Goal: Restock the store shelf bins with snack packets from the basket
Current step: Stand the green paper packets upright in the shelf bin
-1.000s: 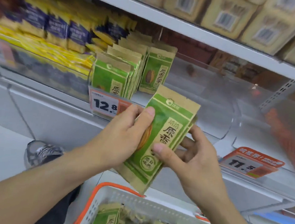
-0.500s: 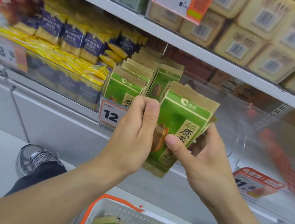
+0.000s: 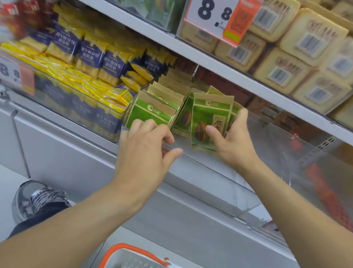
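Basket cut off, contents perhaps packets

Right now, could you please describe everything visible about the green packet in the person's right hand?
The green and kraft-brown paper snack packet stands upright at the clear plastic shelf bin front, beside matching packets. It shows a white logo, a brown seed picture and dark characters. The right hand grips it, thumb on its face.

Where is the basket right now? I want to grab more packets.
In the head view the white basket with its orange handle sits at the bottom centre, on the floor below the shelf, between the person's forearms.
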Motion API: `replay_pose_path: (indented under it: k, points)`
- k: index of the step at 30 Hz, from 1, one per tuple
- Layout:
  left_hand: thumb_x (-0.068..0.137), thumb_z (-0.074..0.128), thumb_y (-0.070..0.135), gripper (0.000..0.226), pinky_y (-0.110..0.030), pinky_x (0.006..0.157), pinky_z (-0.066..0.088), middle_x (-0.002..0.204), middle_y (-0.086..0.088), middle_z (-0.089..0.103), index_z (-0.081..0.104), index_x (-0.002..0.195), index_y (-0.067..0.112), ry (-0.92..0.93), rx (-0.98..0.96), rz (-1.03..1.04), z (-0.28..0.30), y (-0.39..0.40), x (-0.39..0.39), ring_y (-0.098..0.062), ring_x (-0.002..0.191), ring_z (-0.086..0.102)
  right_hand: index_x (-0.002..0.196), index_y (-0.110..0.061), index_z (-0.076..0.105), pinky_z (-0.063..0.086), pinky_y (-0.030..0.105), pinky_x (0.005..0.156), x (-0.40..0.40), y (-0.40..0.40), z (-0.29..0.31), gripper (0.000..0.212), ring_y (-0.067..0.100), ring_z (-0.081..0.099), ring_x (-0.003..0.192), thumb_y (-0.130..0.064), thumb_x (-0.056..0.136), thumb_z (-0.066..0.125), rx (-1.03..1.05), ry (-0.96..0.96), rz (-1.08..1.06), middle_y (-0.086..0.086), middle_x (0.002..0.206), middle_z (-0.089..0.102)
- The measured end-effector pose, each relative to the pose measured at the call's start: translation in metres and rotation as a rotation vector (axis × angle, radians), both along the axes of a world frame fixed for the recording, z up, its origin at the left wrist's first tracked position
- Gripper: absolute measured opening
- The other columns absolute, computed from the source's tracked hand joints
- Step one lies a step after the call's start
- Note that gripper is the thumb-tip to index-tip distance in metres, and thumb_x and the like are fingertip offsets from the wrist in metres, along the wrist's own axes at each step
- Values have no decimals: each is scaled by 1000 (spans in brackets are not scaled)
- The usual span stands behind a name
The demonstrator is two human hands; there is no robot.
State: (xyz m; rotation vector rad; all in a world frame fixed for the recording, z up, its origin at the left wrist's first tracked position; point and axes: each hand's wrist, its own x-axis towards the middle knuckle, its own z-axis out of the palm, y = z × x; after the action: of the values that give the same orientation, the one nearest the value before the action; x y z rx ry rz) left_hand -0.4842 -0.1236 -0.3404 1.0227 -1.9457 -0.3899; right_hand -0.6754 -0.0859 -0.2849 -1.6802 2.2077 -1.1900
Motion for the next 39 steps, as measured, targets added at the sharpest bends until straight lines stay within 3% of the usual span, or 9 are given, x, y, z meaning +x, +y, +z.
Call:
replay_pose_path:
  k: [3,6,9,16,21,27,31,35,39]
  points:
    - [67,86,42,29,-34,73,32,83,14,44,66,84,29,-16,6,11,0,-2,0,-20,90,47,145,-2,21,41,33,109,-10,-38,-7,73,14,51,125,-15,92,69,93,-93,-88,2,133,54]
    - [66,87,40,24,-34,75,32,83,14,44,69,78,30,3,25,8,-3,-3,-1,-18,90,45,127,-8,43,50,37,98,-16,-64,-24,51,23,59,116,-24,89,73,212,-48,-198,6,123,62]
    - [70,85,40,19,-33,75,32,81,14,46,70,75,30,38,46,7,-3,-5,-1,-16,89,43,135,-5,40,46,33,84,-18,-80,-40,66,34,58,117,-36,87,74,279,29,-309,17,129,56]
    - [78,77,42,15,-37,76,38,80,13,42,69,74,30,65,40,5,-4,-4,-2,-16,87,41,133,-5,46,42,28,74,-21,-82,-43,60,31,62,111,-37,89,72,251,35,-356,13,122,63]
    - [82,73,41,15,-41,77,42,80,12,41,68,74,29,93,41,2,-5,-4,-3,-16,88,39,118,-11,55,59,48,77,-14,-79,-37,44,35,69,92,-41,89,68,213,-1,-315,8,109,70]
    - [83,72,40,15,-42,77,43,82,10,43,66,74,28,75,27,3,-6,-2,-4,-17,89,40,105,-7,62,60,49,77,-3,-81,-30,38,35,70,84,-44,94,60,364,25,-273,14,100,71]
    - [81,73,39,14,-41,78,44,82,10,43,66,75,28,63,25,4,-6,-2,-3,-16,89,40,82,-12,45,59,50,79,5,-76,-31,40,36,69,87,-47,94,62,374,27,-312,13,100,66]
    - [78,78,36,14,-41,79,44,84,10,45,68,78,27,55,18,-3,-6,-1,-3,-17,91,42,113,-7,45,61,49,71,6,-73,-34,57,31,69,83,-53,88,67,334,13,-351,11,108,64]
    - [73,82,34,18,-41,78,44,86,10,45,69,81,26,37,12,-1,-6,-1,-2,-18,91,44,111,-11,48,62,44,67,7,-70,-33,65,28,70,79,-55,75,78,307,63,-375,7,102,66]
